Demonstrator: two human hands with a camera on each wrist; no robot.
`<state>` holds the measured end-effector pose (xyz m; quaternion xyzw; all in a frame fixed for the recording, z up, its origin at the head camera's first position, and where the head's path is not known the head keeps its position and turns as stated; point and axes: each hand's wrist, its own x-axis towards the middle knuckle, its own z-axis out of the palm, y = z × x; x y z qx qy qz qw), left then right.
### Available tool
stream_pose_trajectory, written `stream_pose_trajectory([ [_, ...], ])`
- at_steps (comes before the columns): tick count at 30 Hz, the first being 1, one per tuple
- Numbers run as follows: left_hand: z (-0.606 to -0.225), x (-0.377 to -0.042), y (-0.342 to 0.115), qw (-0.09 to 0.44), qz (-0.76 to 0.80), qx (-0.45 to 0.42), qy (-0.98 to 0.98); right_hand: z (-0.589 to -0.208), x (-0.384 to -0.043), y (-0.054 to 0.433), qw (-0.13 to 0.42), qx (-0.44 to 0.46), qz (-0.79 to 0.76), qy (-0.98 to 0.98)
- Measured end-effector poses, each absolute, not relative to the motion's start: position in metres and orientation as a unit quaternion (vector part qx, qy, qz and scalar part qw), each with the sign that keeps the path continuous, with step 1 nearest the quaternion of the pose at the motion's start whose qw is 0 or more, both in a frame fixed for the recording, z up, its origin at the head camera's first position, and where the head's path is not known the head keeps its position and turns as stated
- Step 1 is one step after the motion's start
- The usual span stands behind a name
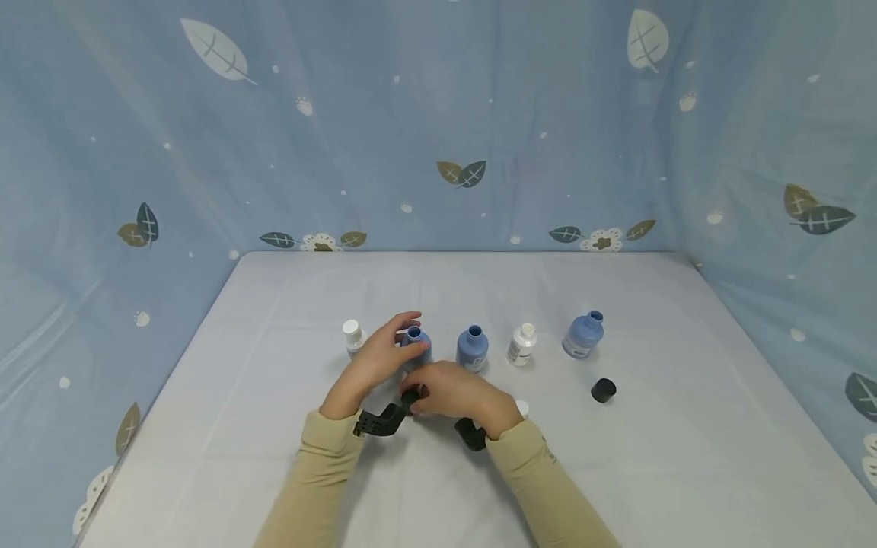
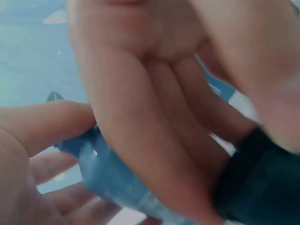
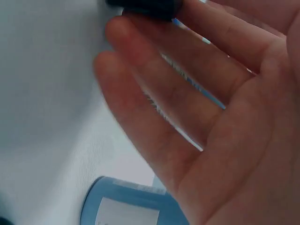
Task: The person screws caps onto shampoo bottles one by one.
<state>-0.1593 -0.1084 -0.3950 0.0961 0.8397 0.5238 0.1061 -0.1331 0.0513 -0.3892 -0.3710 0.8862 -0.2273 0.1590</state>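
Forearms [image 1: 304, 487] angled inward, left hand [image 1: 379, 358] curled, right hand [image 1: 452, 388] pinching, close together

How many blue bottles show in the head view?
3: one blue bottle in the left hand, a second just right of it, and a third farther right, past the white bottle. Others may be hidden behind the right hand.

We seem to be looking into a curtained-off work booth. Pale blue cloth [image 1: 384, 99] hangs behind the desk [image 1: 685, 457] and along its left and right sides, printed with leaves [image 1: 647, 39], flowers [image 1: 602, 240] and paw prints [image 1: 304, 106], a homely pattern. The desk itself is plain white on top. The small bottles [image 1: 473, 352] on the desk would suit a home or a lab, so we cannot tell what room surrounds the booth.
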Motion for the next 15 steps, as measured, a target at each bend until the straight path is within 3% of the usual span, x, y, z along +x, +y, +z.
stream_pose_trajectory([
  [10, -0.404, -0.158, -0.112, 0.066, 0.506, 0.1, 0.854, -0.378, -0.135, 0.06, 0.156, -0.362, -0.231, 0.89],
  [15, -0.408, -0.159, -0.113, 0.079, 0.543, 0.1, 0.83, -0.379, -0.138, 0.058, 0.162, -0.376, -0.226, 0.884],
])
